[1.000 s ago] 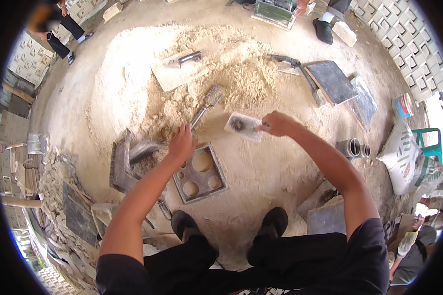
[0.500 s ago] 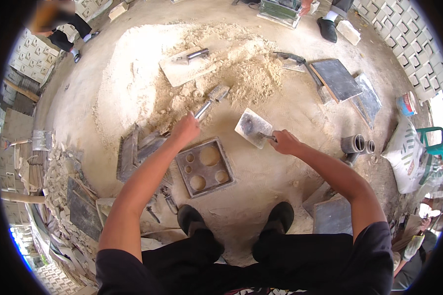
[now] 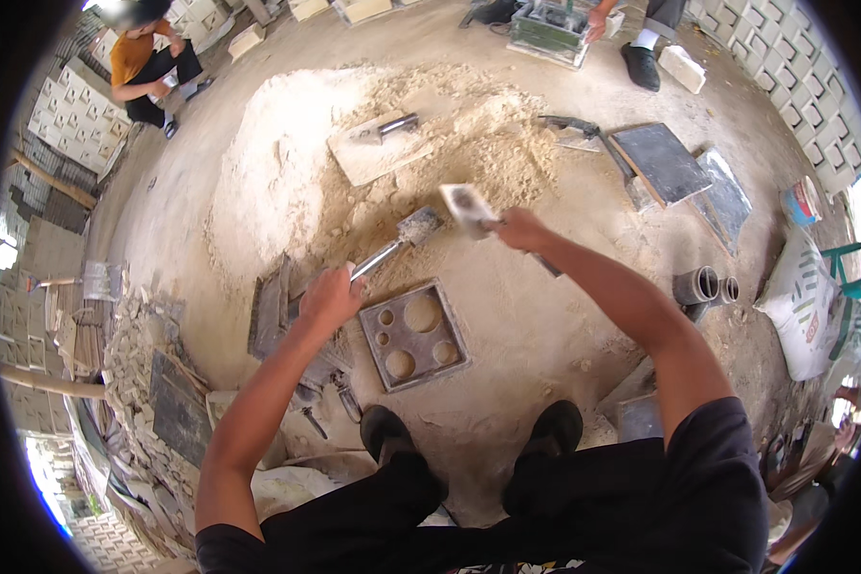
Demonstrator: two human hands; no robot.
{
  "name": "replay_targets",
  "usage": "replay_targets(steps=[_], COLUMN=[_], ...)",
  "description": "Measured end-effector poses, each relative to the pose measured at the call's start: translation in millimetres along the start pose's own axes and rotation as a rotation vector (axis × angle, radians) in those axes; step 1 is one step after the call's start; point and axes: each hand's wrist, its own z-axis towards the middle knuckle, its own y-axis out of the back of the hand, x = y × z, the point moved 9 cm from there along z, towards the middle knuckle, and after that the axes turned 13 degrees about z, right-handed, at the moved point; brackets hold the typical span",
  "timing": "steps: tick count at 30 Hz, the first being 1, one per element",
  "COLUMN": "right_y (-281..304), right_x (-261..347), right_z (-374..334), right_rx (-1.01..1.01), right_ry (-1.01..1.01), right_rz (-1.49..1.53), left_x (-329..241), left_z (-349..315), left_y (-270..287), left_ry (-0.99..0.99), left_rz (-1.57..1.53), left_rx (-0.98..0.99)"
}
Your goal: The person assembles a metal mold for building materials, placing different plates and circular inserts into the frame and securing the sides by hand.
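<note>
My left hand (image 3: 331, 298) is closed around the metal handle of a small shovel (image 3: 385, 254). Its dusty blade points away from me, low over the near edge of a sand pile (image 3: 292, 158). In my right hand (image 3: 523, 230), fingers wrapped round the grip, is a trowel (image 3: 465, 207) with a flat squarish blade, raised and slightly blurred. The trowel blade is just right of the shovel blade; whether they touch I cannot tell. Nearer to me lies a square mould (image 3: 392, 368) with several round openings, the sandy ground showing through them.
A board (image 3: 359, 163) with another trowel (image 3: 398, 125) lies on the sand. Dark slabs (image 3: 660, 163) rest at right, beyond short pipes (image 3: 695, 285) and a white sack (image 3: 799, 316). Rubble (image 3: 143, 330) lines the left. A person (image 3: 148, 67) squats far left; another's hand (image 3: 598, 21) is at a glass-sided box.
My right hand has lifted the trowel up and leftward, toward the shovel blade. My left hand has drawn the shovel slightly back toward me. The view has shifted a little.
</note>
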Motion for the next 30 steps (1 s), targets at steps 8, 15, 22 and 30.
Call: replay_targets(steps=[8, 15, 22, 30], right_y=[-49, -88, -78, -70], right_x=[-60, -86, -105, -62], right_z=[-102, -150, -135, -111], right_rx=[-0.013, 0.496, 0.799, 0.663], right_ry=[0.184, 0.204, 0.216, 0.286], right_rz=[-0.082, -0.298, -0.49, -0.55], left_x=[26, 1, -5, 15], left_z=[-43, -54, -53, -64], left_y=[-31, -63, -84, -102], left_ry=[0.089, -0.034, -0.008, 0.018], left_rz=[-0.156, -0.289, -0.336, -0.327], left_rx=[0.026, -0.017, 0.035, 0.041])
